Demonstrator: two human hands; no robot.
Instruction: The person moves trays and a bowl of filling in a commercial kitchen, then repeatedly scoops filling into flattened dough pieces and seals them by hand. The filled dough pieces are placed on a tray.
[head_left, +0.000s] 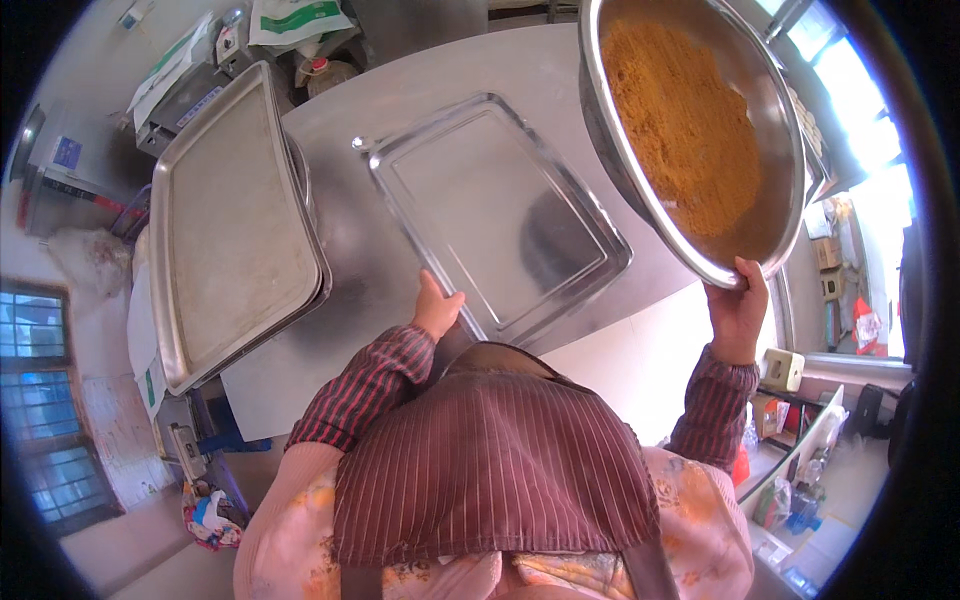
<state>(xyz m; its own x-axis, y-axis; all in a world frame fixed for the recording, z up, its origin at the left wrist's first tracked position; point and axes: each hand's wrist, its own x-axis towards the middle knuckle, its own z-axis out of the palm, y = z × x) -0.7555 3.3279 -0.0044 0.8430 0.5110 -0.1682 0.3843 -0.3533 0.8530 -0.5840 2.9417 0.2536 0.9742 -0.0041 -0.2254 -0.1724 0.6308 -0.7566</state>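
My left hand (439, 306) grips the near left rim of a shiny rectangular metal tray (480, 202), thumb on top. The tray lies on a steel worktable (337, 240), and nothing shows in it but reflections. At the right, my right hand (739, 311) holds the near rim of a large steel bowl (694, 262), its thumb over the edge. An orange-brown powder (682, 135) covers much of the bowl's bottom. The bowl is tilted so its inside faces me; whether it rests on the table cannot be told.
Left of the shiny tray, a stack of larger metal baking trays (232, 225) reaches over the table's edge. A small round metal object (362, 144) touches or lies close to the shiny tray's far left corner. Behind stand a red-capped plastic jug (322, 73) and a white-and-green bag (300, 19).
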